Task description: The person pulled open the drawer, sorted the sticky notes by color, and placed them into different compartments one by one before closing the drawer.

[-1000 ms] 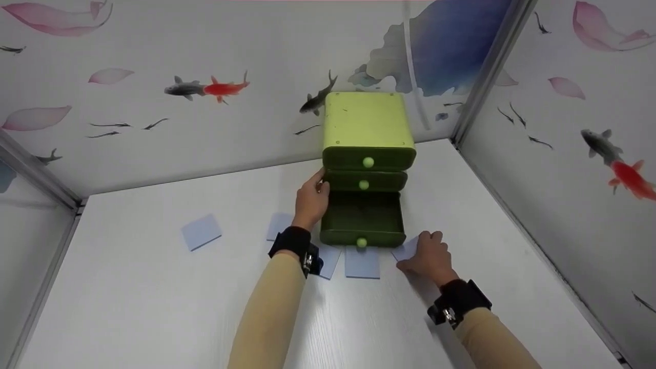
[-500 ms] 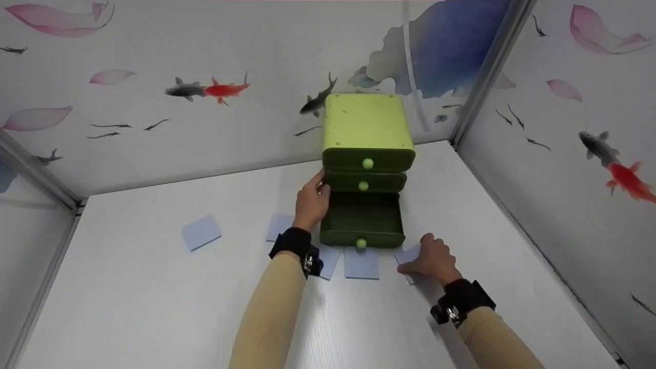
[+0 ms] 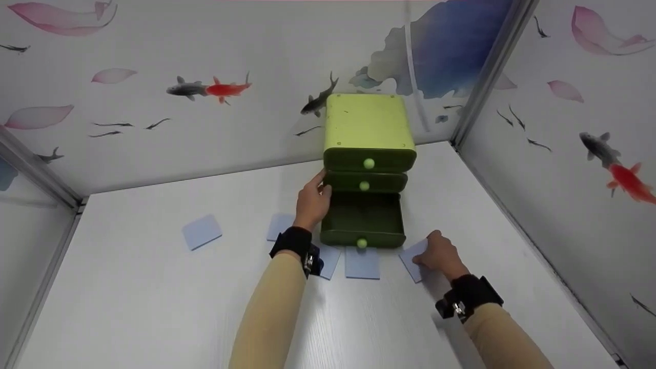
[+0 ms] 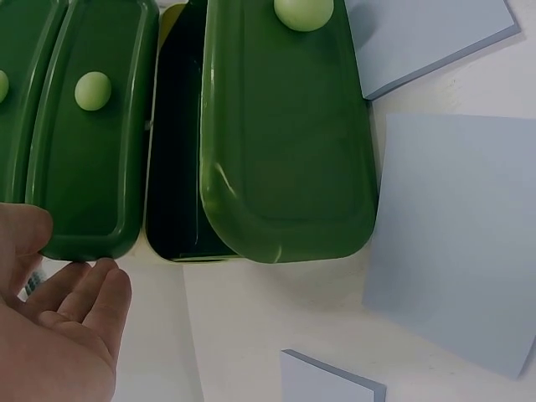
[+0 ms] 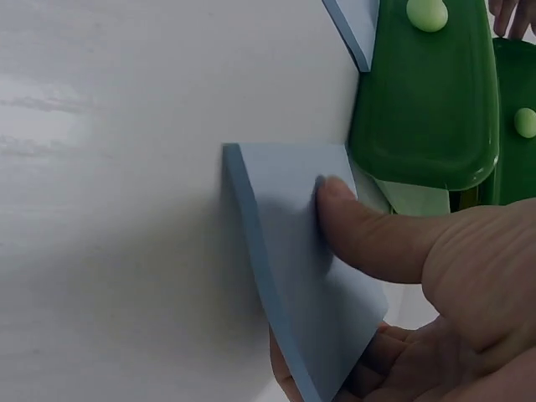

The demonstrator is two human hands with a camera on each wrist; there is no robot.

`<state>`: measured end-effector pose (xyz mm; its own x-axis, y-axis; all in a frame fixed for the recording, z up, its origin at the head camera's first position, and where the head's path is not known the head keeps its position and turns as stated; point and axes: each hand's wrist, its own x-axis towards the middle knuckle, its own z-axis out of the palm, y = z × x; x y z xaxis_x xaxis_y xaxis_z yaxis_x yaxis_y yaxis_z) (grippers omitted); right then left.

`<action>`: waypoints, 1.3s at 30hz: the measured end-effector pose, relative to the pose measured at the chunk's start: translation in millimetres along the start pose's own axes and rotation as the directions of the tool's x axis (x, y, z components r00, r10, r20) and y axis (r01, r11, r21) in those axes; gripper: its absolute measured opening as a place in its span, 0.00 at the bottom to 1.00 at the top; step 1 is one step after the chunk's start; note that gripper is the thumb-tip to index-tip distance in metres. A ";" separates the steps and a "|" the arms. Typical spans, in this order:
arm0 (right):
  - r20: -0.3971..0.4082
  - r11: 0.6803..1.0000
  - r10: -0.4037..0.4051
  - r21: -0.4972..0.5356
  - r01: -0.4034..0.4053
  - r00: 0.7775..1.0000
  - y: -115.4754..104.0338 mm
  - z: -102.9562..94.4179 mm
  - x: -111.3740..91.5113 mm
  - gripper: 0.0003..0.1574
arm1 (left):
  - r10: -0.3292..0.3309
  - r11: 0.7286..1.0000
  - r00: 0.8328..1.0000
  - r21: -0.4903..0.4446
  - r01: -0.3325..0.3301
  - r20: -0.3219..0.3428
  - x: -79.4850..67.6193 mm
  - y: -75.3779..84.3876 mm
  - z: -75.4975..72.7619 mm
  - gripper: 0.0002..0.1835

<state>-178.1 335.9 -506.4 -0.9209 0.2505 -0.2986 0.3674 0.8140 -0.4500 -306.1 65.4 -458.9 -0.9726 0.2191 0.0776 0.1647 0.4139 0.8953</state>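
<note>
A small green chest of drawers (image 3: pixel 367 120) stands against the back wall, its bottom drawer (image 3: pixel 335 238) pulled far out. My left hand (image 3: pixel 311 206) touches the chest's left side. In the left wrist view, its thumb overlaps the corner of the middle drawer (image 4: pixel 88 167), with the fingers extended along the side. To the right of the bottom drawer, my right hand (image 3: pixel 443 255) pinches a thin light-blue square board (image 3: pixel 413 257) by its right part. The right wrist view shows the thumb on the board's upper face and fingers beneath; the board (image 5: pixel 293 218) is tilted there.
Several more light-blue squares lie on the white table (image 3: pixel 154 297): one far left (image 3: pixel 202 232), others partly behind my left wrist and one square (image 3: pixel 362 265) in front of the bottom drawer. White walls with printed fish enclose the table.
My right hand has moved to the right, bringing the blue board away from the drawer, and more of the board now shows. The left hand and chest have stayed put.
</note>
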 end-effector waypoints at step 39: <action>-0.335 0.897 -0.438 -0.217 0.384 0.834 -96.8 -60.3 18.1 0.16 | -0.012 1.000 1.000 -0.015 0.012 0.022 1.6 1.7 -1.8 0.27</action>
<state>-238.2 293.3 -417.5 -0.9727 0.0283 0.2302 -0.0522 0.9404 -0.3360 -307.7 64.8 -456.5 -0.9707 0.2332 0.0572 0.1501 0.4036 0.9025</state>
